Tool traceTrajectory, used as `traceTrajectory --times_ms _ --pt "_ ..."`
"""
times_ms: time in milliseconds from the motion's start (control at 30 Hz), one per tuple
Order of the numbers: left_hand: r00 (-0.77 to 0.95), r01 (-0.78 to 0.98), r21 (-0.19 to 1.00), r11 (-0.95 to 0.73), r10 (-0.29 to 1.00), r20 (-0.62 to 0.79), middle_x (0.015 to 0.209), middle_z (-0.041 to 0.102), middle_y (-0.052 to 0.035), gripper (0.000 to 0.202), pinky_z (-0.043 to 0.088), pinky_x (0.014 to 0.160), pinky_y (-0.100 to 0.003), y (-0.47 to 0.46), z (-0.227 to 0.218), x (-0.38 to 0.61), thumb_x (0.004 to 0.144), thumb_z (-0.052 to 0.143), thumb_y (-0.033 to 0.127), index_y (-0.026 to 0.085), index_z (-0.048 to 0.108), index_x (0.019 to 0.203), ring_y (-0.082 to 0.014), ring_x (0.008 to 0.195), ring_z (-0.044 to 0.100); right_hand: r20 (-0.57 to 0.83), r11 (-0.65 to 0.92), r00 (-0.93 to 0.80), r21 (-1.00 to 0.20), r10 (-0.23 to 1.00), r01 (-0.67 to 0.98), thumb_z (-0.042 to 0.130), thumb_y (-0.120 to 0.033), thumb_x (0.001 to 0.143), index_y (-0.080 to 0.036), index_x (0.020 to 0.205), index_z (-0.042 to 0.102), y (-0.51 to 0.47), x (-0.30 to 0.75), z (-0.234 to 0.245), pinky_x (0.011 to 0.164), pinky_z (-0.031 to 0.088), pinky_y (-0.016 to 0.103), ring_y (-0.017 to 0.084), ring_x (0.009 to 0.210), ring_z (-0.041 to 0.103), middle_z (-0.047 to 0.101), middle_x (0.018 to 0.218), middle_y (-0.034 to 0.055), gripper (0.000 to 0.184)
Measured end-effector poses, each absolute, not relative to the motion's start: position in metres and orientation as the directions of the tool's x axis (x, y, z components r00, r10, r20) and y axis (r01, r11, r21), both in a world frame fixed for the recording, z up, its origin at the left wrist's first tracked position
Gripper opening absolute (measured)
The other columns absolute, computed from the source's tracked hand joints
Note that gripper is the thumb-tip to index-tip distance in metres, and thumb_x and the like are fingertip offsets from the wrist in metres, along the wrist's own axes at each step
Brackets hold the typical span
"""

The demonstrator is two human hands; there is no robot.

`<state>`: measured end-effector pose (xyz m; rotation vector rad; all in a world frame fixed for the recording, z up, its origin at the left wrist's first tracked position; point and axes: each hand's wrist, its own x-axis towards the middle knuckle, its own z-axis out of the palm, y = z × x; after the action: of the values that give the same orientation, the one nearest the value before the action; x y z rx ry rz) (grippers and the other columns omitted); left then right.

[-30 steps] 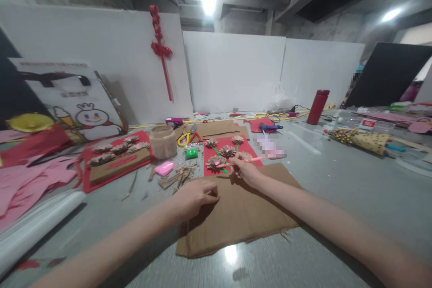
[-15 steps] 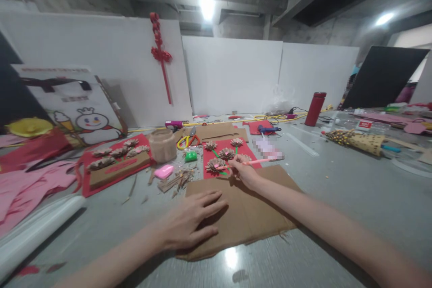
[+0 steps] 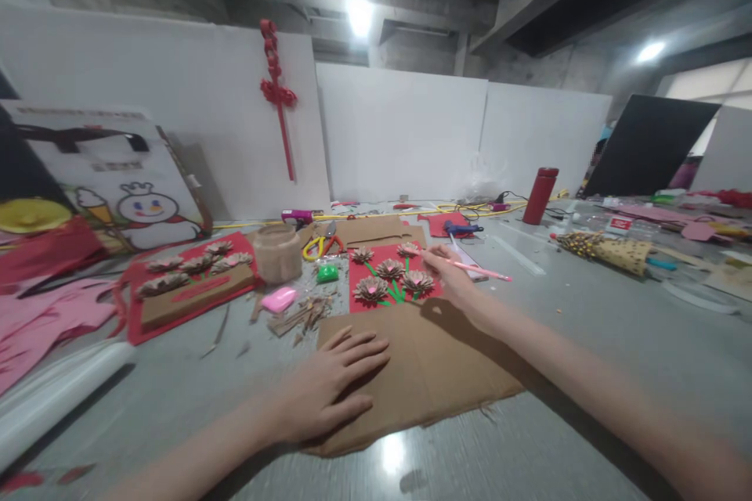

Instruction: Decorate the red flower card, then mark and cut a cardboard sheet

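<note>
My left hand (image 3: 338,376) lies flat, fingers spread, on a brown cardboard sheet (image 3: 428,360) near the table's front. In my right hand (image 3: 452,270) is a pink pencil (image 3: 485,272), gripped between the fingers. Its tip end reaches the flower at the upper right of a red card (image 3: 358,299); whether it touches cannot be made out. Several brown layered flowers (image 3: 371,289) sit on that card, with green stems (image 3: 396,294) and pink bits in their centres. The cardboard covers the card's lower part.
To the left are a pink clay packet (image 3: 279,299), a green packet (image 3: 327,273), cardboard scraps (image 3: 305,316), a brown jar (image 3: 277,254) and yellow-handled pliers (image 3: 314,248). A second red flower card (image 3: 134,325) lies further left. Behind stand a glue gun (image 3: 461,228) and red bottle (image 3: 540,196).
My right hand has moved right and slightly away with the pencil, from the lower left flower to the upper right one. My left hand stays on the cardboard. The view has shifted slightly.
</note>
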<state>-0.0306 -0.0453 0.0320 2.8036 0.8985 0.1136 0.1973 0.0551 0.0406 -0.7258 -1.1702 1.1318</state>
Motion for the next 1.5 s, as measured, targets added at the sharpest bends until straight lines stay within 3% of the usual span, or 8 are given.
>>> traceTrajectory --times_ms 367,667,900,1067,1200,1300,1400,1500 --pt "0.828 0.529 0.244 -0.813 0.557 0.058 0.133 0.026 0.0035 0.045 0.015 0.099 -0.045 -0.043 0.03 -0.033 0.081 0.033 0.041 0.034 0.023 0.125 -0.0212 0.121 0.023 0.129 0.076 -0.12 -0.926 0.984 -0.37 0.054 -0.028 0.065 -0.02 0.073 0.052 0.038 0.283 0.012 0.056 0.039 0.023 0.01 0.056 0.05 0.06 0.068 -0.0008 0.011" --pt "0.818 0.542 0.263 -0.798 0.573 0.055 0.132 0.028 0.0023 0.046 0.018 0.098 -0.044 -0.043 0.029 -0.035 0.081 0.035 0.04 0.034 0.024 0.125 -0.0212 0.12 0.024 0.18 0.158 -0.044 -0.935 0.983 -0.316 0.052 -0.047 0.065 -0.02 0.04 0.031 0.041 0.285 0.003 0.067 0.041 0.031 0.007 0.033 0.028 0.028 0.03 -0.008 0.043" --pt "0.37 0.866 0.235 -0.442 0.881 0.294 0.116 0.045 -0.0094 0.041 0.035 0.088 -0.036 -0.042 0.009 -0.032 0.078 0.034 0.045 0.016 0.051 0.101 -0.0222 0.104 0.043 0.157 0.123 -0.083 -0.941 0.984 -0.314 0.052 -0.045 0.068 -0.02 0.038 0.031 0.04 0.285 0.001 0.071 0.041 0.032 0.006 0.032 0.025 0.027 0.029 -0.008 0.044" --pt "0.378 0.899 0.128 -0.418 0.89 0.254 0.105 0.051 -0.0117 0.042 0.036 0.083 -0.037 -0.048 0.016 -0.029 0.078 0.032 0.044 0.014 0.054 0.097 -0.0245 0.097 0.047 0.16 0.14 -0.062 -0.959 0.985 -0.245 0.052 -0.042 0.068 -0.019 0.038 0.034 0.036 0.282 0.006 0.057 0.04 0.025 0.007 0.035 0.028 0.03 0.031 -0.0068 0.042" --pt "0.456 0.86 0.165 -0.484 0.872 0.178 0.1 0.053 -0.008 0.042 0.039 0.076 -0.037 -0.041 0.029 -0.04 0.075 0.036 0.049 0.018 0.056 0.093 -0.0238 0.089 0.05 0.201 0.199 -0.046 -0.979 0.979 -0.03 0.052 -0.041 0.068 -0.018 0.043 0.043 0.037 0.273 0.016 0.042 0.031 0.021 0.007 0.038 0.035 0.04 0.038 -0.0046 0.035" --pt "0.496 0.831 0.242 -0.502 0.864 0.089 0.095 0.051 -0.0064 0.046 0.039 0.074 -0.034 -0.029 0.035 -0.05 0.065 0.047 0.055 0.019 0.055 0.094 -0.0225 0.087 0.05 0.309 0.327 -0.146 -0.937 0.94 0.122 0.056 -0.036 0.067 -0.018 0.06 0.054 0.03 0.251 0.024 0.05 0.038 0.021 0.009 0.052 0.049 0.055 0.056 -0.0013 0.02" --pt "0.479 0.833 0.287 -0.473 0.876 0.055 0.096 0.049 -0.0067 0.051 0.038 0.075 -0.033 -0.019 0.036 -0.056 0.057 0.054 0.055 0.017 0.053 0.091 -0.022 0.088 0.047 0.306 0.393 -0.398 -0.906 0.865 0.158 0.037 -0.039 0.079 -0.019 0.086 0.056 0.006 0.22 0.026 0.06 0.043 0.026 0.013 0.066 0.056 0.061 0.076 0.0043 0.028" --pt "0.408 0.85 0.35 -0.394 0.912 0.035 0.091 0.052 -0.0059 0.045 0.038 0.074 -0.034 -0.012 0.036 -0.059 0.057 0.055 0.052 0.016 0.052 0.084 -0.0218 0.085 0.048 0.365 0.685 -0.683 -0.674 0.633 0.275 0.042 -0.036 0.078 -0.019 0.079 0.057 -0.029 0.195 0.025 0.071 0.042 0.029 0.015 0.078 0.055 0.06 0.085 0.0058 0.023"
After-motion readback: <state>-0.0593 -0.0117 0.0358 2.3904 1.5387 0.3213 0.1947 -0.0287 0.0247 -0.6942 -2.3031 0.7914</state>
